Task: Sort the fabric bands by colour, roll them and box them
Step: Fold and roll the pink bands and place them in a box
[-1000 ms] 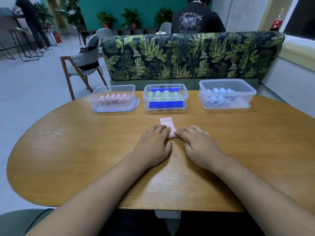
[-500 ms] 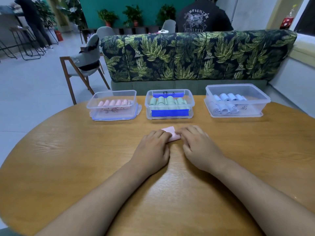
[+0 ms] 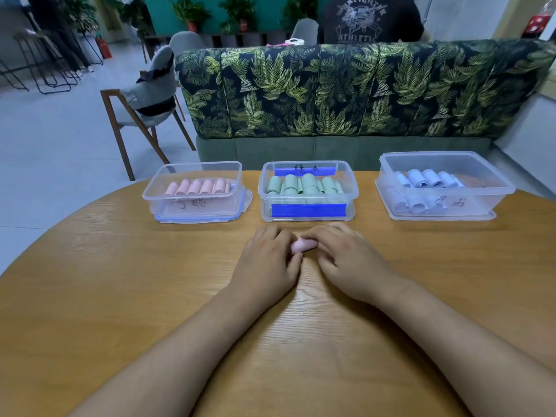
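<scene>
A pink fabric band lies rolled up tight on the wooden table, between my two hands. My left hand holds its left end with curled fingers. My right hand curls over its right end. Three clear boxes stand in a row behind. The left box holds several pink rolls. The middle box, marked with blue tape, holds green rolls. The right box holds light blue rolls.
A leaf-patterned sofa back rises just behind the table's far edge, with a person in a dark shirt seated beyond it. A wooden chair stands on the floor at the left.
The flat end of the pink band, which stuck out ahead of my fingers, has been rolled in; the band is now a full roll. The camera moved closer and the boxes look nearer.
</scene>
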The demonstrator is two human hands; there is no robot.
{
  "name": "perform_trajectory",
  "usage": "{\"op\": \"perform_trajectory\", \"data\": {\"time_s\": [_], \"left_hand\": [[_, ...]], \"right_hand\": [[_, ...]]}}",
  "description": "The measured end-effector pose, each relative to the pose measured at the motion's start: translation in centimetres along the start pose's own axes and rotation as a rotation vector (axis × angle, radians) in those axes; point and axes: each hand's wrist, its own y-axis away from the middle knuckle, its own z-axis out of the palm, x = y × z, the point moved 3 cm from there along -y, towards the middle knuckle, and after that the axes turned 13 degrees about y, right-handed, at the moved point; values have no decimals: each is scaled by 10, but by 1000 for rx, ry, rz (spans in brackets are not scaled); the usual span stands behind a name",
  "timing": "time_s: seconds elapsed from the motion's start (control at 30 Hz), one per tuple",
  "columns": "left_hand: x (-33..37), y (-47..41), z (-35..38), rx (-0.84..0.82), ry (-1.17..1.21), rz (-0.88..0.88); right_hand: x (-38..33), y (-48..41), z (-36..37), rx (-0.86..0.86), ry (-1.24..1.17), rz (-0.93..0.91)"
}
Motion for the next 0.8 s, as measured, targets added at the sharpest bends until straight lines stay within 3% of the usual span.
{"op": "perform_trajectory", "data": {"time_s": [0.17,0.3,0.43,0.57,0.67,0.8], "left_hand": [[-5,-11,-11,31,285,-54],[9,-12,-31,81,679,-141],[10,-13,-45,107,785,-130],[-3,-14,-55,99,808,-95],[-12,-17,-65,115,859,-114],[-25,-17,-78,120,966,-196]], "right_hand": [[1,-17,-2,101,-265,53],[-6,-22,-8,94,-714,148],[-14,-26,-6,40,-1089,189],[-22,-35,-3,-95,-1302,208],[-33,-44,-4,-133,-1239,221],[-54,-56,-21,53,-717,119]]}}
